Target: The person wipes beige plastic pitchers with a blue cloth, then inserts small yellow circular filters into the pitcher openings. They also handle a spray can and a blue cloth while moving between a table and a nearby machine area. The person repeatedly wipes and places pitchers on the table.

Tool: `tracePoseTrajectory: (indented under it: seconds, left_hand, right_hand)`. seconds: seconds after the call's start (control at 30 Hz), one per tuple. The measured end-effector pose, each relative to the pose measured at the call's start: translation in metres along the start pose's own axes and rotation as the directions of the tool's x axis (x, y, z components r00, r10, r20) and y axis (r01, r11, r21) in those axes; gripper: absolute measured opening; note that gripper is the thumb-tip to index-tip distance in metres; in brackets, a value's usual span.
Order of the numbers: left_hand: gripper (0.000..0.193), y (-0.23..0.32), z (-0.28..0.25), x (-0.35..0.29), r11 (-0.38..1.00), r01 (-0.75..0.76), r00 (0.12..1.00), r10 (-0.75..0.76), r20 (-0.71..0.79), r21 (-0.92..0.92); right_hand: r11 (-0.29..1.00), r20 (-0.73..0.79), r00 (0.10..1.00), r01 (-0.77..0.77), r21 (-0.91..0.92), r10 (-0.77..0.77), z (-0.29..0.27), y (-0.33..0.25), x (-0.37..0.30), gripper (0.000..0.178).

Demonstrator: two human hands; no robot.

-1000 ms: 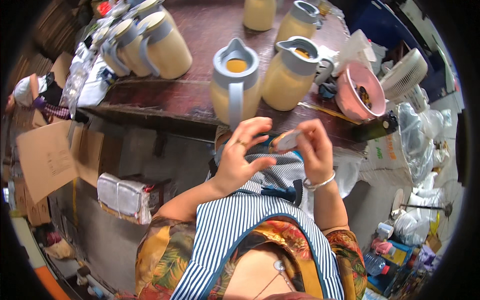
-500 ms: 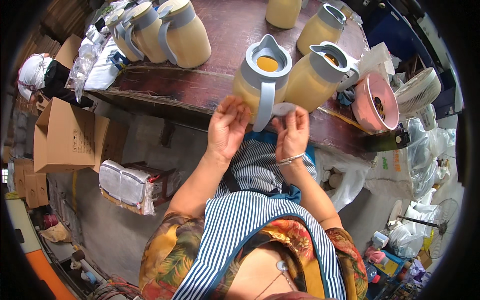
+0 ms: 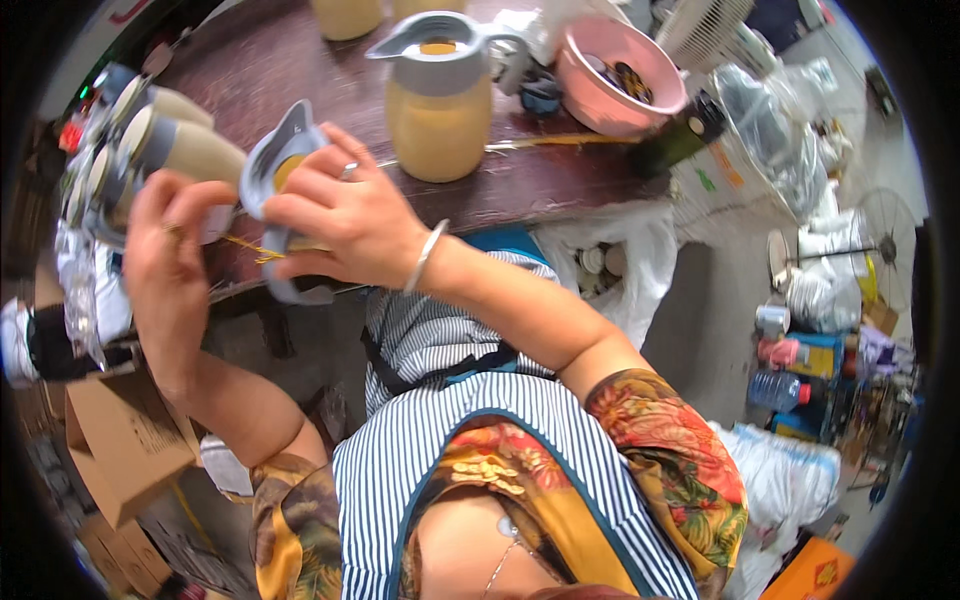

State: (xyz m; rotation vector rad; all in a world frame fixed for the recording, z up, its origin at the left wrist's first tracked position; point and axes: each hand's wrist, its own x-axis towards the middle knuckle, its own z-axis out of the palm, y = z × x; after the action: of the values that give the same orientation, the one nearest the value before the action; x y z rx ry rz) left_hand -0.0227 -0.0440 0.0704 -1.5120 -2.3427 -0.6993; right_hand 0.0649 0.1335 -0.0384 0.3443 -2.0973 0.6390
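A cream vacuum jug (image 3: 258, 172) with a grey rim stands at the table's near edge, left of centre. My right hand (image 3: 345, 205) is closed over its top and handle, fingers on the rim and thumb lower down, hiding much of the jug. Left of it, my left hand (image 3: 168, 265) is raised with bent fingers around a pale round tag (image 3: 217, 222), partly blurred. Gold string (image 3: 248, 246) runs from the tag toward the jug's handle. A second cream jug (image 3: 438, 115) stands upright to the right, apart from both hands.
More cream jugs (image 3: 180, 140) stand in a row at the left of the dark red table (image 3: 560, 185). A pink basin (image 3: 610, 85) with small dark items sits at the right, near a white fan (image 3: 700, 30). An open cardboard box (image 3: 130, 445) lies on the floor at lower left.
The view has swung, so the jug and my hands now appear farther left. My right hand has gone from the round tag to the jug's top; the tag is now at my left hand.
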Motion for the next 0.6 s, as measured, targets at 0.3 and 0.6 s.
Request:
tracePoseTrajectory:
  seconds: [0.3, 0.6]
  left_hand:
    - [0.034, 0.039, 0.159, -0.053, 0.965, 0.188, 0.755, -0.263, -0.601, -0.185]
    - [0.026, 0.024, 0.163, -0.071, 0.821, 0.354, 0.627, -0.564, -0.538, -0.448]
  right_hand:
    - [0.998, -0.415, 0.91, 0.016, 0.064, 0.012, -0.033, 0.018, -0.069, 0.034]
    - [-0.178, -0.373, 0.05, -0.816, -0.55, 0.926, -0.153, 0.145, -0.45, 0.021]
